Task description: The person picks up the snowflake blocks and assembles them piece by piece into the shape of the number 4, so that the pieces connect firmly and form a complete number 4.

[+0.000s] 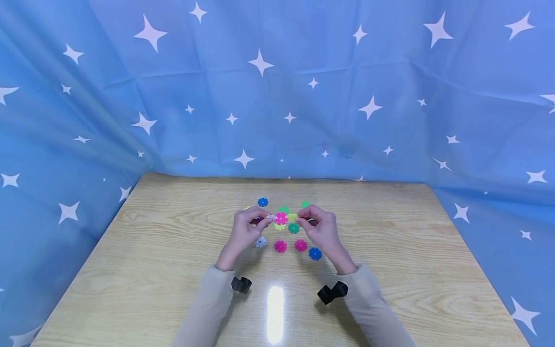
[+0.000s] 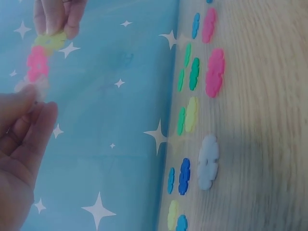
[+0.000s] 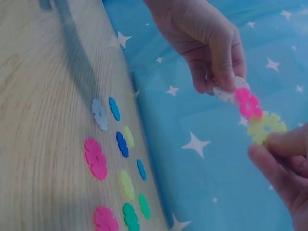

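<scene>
Both hands hold a short chain of notched, flower-shaped plastic discs above the table. My left hand (image 1: 246,230) pinches the white disc (image 3: 224,94) at one end between thumb and fingers. At the other end, my right hand (image 1: 322,231) pinches the yellow disc (image 3: 265,128). Between them a pink disc (image 1: 281,218) joins the two, its edges meeting both neighbours. In the left wrist view the same row runs from white through pink (image 2: 37,63) up to yellow (image 2: 51,42). Fingers cover part of the white and yellow discs.
Loose discs lie flat on the wooden table (image 1: 143,250) below the hands: white (image 1: 260,242), pink (image 1: 280,246), dark blue (image 1: 315,253), green (image 1: 293,228) and several others. A blue curtain with white stars (image 1: 277,96) stands behind the table.
</scene>
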`<state>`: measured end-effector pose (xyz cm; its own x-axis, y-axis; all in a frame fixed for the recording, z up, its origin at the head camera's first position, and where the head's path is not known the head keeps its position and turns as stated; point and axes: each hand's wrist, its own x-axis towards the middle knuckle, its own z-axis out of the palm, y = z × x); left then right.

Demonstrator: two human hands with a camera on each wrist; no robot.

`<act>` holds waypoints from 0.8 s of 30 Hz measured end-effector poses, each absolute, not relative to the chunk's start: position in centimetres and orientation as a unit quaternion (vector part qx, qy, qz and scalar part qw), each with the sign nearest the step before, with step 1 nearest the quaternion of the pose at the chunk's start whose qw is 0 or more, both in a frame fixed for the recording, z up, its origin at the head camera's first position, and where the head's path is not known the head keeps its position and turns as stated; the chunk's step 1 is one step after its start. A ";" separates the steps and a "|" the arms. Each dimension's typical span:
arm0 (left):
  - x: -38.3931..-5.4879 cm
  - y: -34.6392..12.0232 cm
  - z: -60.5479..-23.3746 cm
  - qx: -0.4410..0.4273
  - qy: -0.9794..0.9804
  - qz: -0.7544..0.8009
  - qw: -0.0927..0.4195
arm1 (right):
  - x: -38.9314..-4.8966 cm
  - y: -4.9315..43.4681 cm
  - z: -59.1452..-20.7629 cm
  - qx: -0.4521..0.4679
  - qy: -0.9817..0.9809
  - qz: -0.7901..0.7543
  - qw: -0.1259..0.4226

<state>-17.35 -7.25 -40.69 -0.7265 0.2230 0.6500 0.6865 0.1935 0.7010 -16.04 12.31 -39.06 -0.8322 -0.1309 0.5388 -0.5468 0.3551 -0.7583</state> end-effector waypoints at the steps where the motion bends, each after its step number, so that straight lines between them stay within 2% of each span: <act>1: -17.4 -7.3 -40.7 -0.305 -0.742 -0.560 0.206 | -16.0 12.3 -39.0 0.211 -0.800 0.526 0.198; 7: -17.4 -7.2 -40.5 -0.300 -0.742 -0.567 0.196 | -16.0 12.4 -39.1 0.205 -0.799 0.529 0.199; 19: -17.3 -7.1 -40.4 -0.327 -0.739 -0.551 0.210 | -16.0 12.4 -39.4 0.230 -0.785 0.535 0.211; 24: -17.3 -7.0 -40.4 -0.303 -0.746 -0.557 0.204 | -16.2 12.6 -39.5 0.208 -0.788 0.550 0.183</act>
